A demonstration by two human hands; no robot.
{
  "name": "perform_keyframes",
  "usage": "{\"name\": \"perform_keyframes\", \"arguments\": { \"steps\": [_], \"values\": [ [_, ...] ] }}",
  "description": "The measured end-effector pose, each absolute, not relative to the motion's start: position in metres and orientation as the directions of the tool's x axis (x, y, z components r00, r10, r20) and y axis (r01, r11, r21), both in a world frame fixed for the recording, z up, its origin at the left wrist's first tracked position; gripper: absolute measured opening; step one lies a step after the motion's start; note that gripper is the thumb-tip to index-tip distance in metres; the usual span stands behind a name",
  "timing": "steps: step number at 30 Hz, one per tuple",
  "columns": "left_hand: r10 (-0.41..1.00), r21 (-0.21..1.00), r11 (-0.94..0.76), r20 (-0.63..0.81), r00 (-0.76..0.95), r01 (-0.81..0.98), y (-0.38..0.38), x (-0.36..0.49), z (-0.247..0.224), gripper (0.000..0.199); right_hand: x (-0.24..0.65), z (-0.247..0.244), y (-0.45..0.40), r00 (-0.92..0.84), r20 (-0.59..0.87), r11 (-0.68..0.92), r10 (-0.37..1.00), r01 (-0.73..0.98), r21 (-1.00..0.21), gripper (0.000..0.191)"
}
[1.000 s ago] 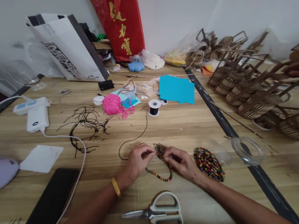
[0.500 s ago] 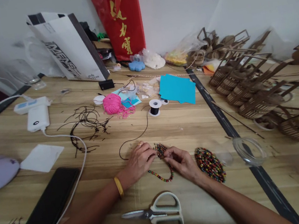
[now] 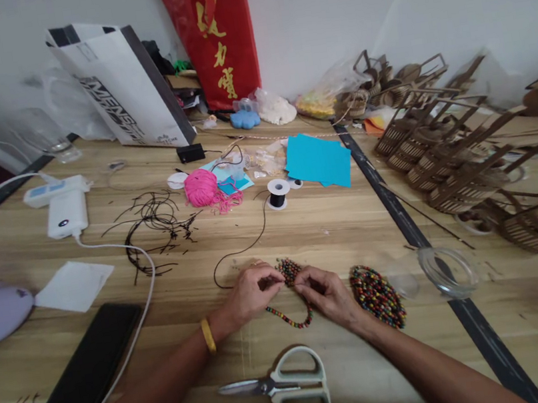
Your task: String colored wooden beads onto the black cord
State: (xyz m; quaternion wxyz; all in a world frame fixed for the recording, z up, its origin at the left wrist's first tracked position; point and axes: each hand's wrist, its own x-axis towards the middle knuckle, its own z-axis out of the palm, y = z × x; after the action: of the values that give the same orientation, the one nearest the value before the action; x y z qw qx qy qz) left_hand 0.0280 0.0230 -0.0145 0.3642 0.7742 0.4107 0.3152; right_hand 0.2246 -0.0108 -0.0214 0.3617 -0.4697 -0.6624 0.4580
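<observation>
A strand of small multicoloured beads [image 3: 292, 323] curves on the table between my two hands. My left hand [image 3: 256, 289] is pinched at the left edge of a pile of loose beads [image 3: 289, 270]; what its fingertips hold is too small to make out. At the pile's right side, my right hand [image 3: 327, 292] pinches near the strand's upper end, its fingertips hiding what they grip. Black cord [image 3: 236, 252] runs from a spool [image 3: 278, 195] towards my left hand. A coiled heap of bead strands [image 3: 378, 297] lies to the right.
Scissors [image 3: 296, 386] lie below my hands. A black phone [image 3: 85, 374], white cable [image 3: 151, 266] and cut black cords [image 3: 156, 228] are at the left. Pink yarn [image 3: 201, 188] and blue sheets [image 3: 318, 159] lie farther back; woven baskets [image 3: 445, 162] and clear tubing [image 3: 448, 271] sit at the right.
My left hand's fingers have shifted slightly, with the thumb and forefinger now forming a rounder pinch beside the pile. My right hand has barely moved.
</observation>
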Motion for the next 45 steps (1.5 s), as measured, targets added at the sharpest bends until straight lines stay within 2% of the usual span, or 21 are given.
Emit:
{"name": "perform_keyframes", "arguments": {
  "steps": [3,6,29,45],
  "values": [
    [0.875,0.87,-0.319,0.118,0.469,0.377,0.0214,0.0294,-0.0157,0.009,0.2252,-0.0221,-0.011,-0.309,0.042,0.134,0.95,0.283,-0.95,0.021],
    [0.882,0.887,-0.295,0.109,0.458,0.356,0.0201,0.0302,-0.0177,0.009,0.2258,-0.0225,-0.0112,-0.32,0.046,0.143,0.946,0.288,-0.947,0.021],
    [0.853,0.857,-0.382,0.183,0.49,0.346,0.0178,0.0317,-0.0178,0.009,0.2249,-0.0178,-0.0112,-0.357,0.054,0.175,0.932,0.316,-0.933,0.016],
    [0.855,0.86,-0.371,0.169,0.489,0.351,0.0177,0.0311,-0.0171,0.006,0.2257,-0.0208,-0.0115,-0.362,0.061,0.178,0.93,0.299,-0.937,0.016]
  ]
}}
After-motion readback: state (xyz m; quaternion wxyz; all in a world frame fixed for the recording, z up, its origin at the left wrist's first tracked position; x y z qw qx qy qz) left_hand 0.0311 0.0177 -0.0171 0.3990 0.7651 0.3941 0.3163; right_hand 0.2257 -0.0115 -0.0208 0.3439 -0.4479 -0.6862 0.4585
